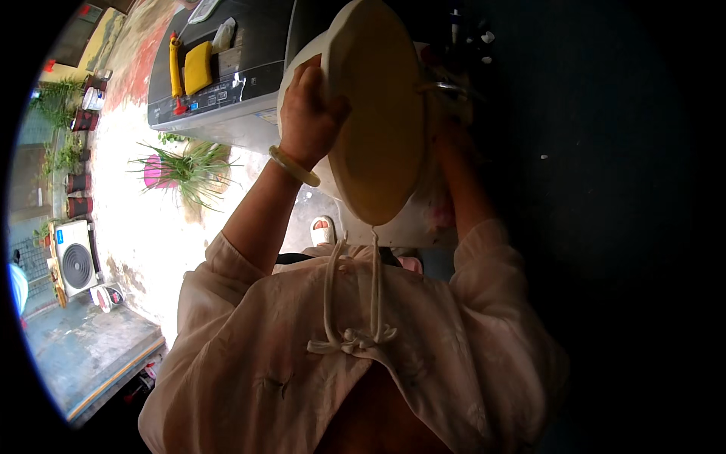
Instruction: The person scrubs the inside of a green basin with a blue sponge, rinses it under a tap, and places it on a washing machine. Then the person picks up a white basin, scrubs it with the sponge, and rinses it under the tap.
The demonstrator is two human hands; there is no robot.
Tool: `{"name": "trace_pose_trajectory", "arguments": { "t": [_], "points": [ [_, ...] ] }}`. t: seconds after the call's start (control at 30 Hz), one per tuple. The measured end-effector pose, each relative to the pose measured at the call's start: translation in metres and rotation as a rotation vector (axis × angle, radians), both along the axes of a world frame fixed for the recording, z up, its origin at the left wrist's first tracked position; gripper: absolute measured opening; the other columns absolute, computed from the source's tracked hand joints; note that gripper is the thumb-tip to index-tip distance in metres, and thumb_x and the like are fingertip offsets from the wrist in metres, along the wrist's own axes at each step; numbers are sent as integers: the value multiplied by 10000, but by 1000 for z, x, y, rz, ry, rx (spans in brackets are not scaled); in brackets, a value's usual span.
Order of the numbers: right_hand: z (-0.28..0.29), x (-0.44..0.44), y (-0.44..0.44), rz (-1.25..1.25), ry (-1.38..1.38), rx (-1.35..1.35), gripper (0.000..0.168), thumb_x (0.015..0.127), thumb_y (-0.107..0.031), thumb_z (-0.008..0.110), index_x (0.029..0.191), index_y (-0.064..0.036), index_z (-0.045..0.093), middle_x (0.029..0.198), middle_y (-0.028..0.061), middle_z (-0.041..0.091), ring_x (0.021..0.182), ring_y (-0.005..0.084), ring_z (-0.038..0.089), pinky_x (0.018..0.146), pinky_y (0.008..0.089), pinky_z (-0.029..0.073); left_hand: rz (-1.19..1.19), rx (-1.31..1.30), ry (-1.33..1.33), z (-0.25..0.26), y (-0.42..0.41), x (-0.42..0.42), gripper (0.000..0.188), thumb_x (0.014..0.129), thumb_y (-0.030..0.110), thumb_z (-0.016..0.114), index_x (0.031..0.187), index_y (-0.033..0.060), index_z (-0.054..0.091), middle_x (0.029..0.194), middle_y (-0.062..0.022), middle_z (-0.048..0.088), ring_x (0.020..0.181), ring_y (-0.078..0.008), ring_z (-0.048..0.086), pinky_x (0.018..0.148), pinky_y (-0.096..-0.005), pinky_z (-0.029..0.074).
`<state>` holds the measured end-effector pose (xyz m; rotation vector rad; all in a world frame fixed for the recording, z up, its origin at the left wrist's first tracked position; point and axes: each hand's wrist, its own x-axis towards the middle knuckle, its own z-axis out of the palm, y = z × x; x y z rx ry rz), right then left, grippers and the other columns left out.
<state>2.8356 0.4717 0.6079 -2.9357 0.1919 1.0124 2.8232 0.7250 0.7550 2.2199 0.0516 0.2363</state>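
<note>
My left hand (315,110), with a pale bangle (294,166) at its wrist, grips the rim of a large pale basin (377,113). The basin is tilted up on its edge before me, its thumb-side rim under my fingers. My right hand (454,133) is beyond the basin's right side, in deep shadow, and its fingers cannot be made out. Near it a shiny metal thing (448,86), perhaps a tap, juts out. Below the basin shows a pale surface (397,232) with a reddish patch.
At the upper left stands a dark-topped appliance (258,34), probably a washing machine, bearing a yellow block (198,68) and a yellow-and-red tool (176,68). Potted plants (193,170) and an air-conditioner outdoor unit (75,258) are farther left. The right side is very dark.
</note>
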Motion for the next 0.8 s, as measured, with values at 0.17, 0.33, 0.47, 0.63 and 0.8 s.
{"name": "trace_pose_trajectory", "arguments": {
  "t": [0.17,0.33,0.47,0.63,0.8],
  "points": [
    [-39,-21,-32,109,-131,7,283,816,-225,547,1033,-51,595,1020,195,614,922,346,614,749,458,509,-16,18,30,-3,-7,2,468,686,65,645,1127,4,501,1082,-136,517,977,-285,537,840,-338,436],
    [-31,-19,-26,92,-224,240,410,763,-269,617,1098,-40,559,1032,197,605,960,354,587,792,408,491,37,24,13,2,-11,-4,479,666,160,700,1071,0,503,1156,-160,508,1017,-330,523,845,-366,439],
    [-36,-11,-4,-474,-188,913,487,757,-215,632,1184,-18,507,1077,161,581,994,292,552,837,341,443,12,4,-53,2,-9,-14,507,688,158,718,1116,15,487,1210,-140,490,1047,-279,520,885,-351,422],
    [17,-1,19,-663,216,1186,551,750,-115,612,1260,-10,431,1082,87,541,1010,183,506,870,305,412,11,-71,82,14,-14,-45,440,700,147,729,1067,30,515,1163,-99,515,985,-210,541,784,-296,447],
    [94,-20,43,-708,-63,1612,511,821,-94,561,1292,-14,381,1223,91,458,1103,183,453,944,318,360,19,-482,384,16,-23,-68,320,765,115,693,1024,23,529,935,-57,579,822,-130,561,681,-240,449]
  ]
}}
